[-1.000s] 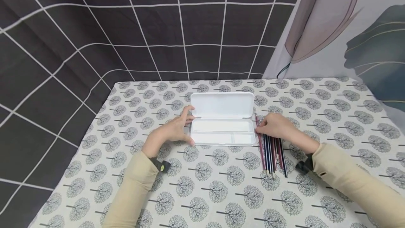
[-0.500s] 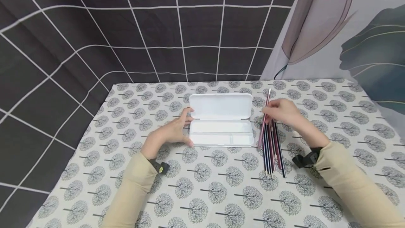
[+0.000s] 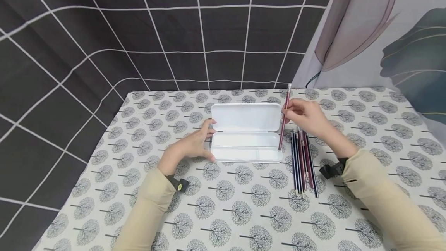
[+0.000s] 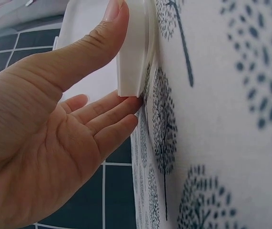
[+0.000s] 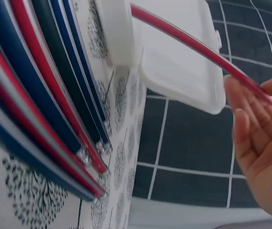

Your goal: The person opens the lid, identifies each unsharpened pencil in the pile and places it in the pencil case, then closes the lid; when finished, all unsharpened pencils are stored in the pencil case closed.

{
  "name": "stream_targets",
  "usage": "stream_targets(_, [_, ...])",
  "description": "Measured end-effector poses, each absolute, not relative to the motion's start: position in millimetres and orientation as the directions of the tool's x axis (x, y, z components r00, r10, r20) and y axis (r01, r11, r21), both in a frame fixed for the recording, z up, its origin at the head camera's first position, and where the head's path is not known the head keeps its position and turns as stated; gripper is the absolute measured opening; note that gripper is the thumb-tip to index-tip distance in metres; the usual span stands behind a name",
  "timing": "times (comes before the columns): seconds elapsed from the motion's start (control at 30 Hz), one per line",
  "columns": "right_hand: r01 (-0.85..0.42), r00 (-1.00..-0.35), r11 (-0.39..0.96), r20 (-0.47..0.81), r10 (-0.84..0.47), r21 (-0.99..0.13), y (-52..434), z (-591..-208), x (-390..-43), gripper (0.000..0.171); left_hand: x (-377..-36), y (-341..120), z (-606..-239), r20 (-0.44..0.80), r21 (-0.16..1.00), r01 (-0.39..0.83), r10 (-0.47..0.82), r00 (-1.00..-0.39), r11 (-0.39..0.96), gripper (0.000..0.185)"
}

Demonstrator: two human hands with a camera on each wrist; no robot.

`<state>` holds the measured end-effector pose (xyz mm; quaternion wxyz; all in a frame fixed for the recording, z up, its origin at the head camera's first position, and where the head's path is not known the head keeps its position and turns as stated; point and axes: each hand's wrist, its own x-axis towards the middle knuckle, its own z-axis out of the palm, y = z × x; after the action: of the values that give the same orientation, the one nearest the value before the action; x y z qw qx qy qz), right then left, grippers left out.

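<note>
Red pencil now lifted, between right fingers

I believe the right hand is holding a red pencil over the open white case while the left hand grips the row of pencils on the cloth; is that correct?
Not quite: the left hand does not grip the row of pencils; it rests against the left end of the open white case, as the head view shows. The right hand does hold a red pencil over the case.

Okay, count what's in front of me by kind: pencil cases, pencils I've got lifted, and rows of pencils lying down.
Pencil case: 1
Pencil lifted in the right hand: 1
Row of pencils lying beside the case: 1 (too tightly packed to count singly)
Total: 3
</note>
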<state>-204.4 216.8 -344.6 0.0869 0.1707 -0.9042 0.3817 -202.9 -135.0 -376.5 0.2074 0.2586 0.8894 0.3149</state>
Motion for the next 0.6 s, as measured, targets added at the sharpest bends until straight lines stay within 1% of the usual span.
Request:
stream_targets(0.1, [-0.466,-0.883,0.641,0.364,-0.295,-0.611,211,-347,-203,0.012,-204,-135,-379,-0.207,0.666,0.324,0.584,-0.785,0.672,0.11])
stream_targets(0.3, [-0.551,-0.833,0.625,0.404,-0.378,-0.553,203,-348,-203,0.01,-206,-136,-382,-0.21,0.662,0.337,0.597,-0.774,0.67,0.098])
stream_targets(0.43, [-0.633,-0.77,0.588,0.486,-0.414,-0.502,198,-347,-203,0.008,-207,-137,-383,-0.224,0.635,0.344,0.592,-0.774,0.691,0.094])
stream_targets(0.5, [-0.657,-0.746,0.593,0.517,-0.421,-0.465,197,-347,-205,0.008,-208,-137,-383,-0.228,0.63,0.345,0.59,-0.774,0.696,0.093])
stream_targets(0.6, [-0.67,-0.732,0.61,0.516,-0.445,-0.424,196,-349,-209,0.007,-209,-138,-384,-0.23,0.626,0.343,0.587,-0.776,0.7,0.094])
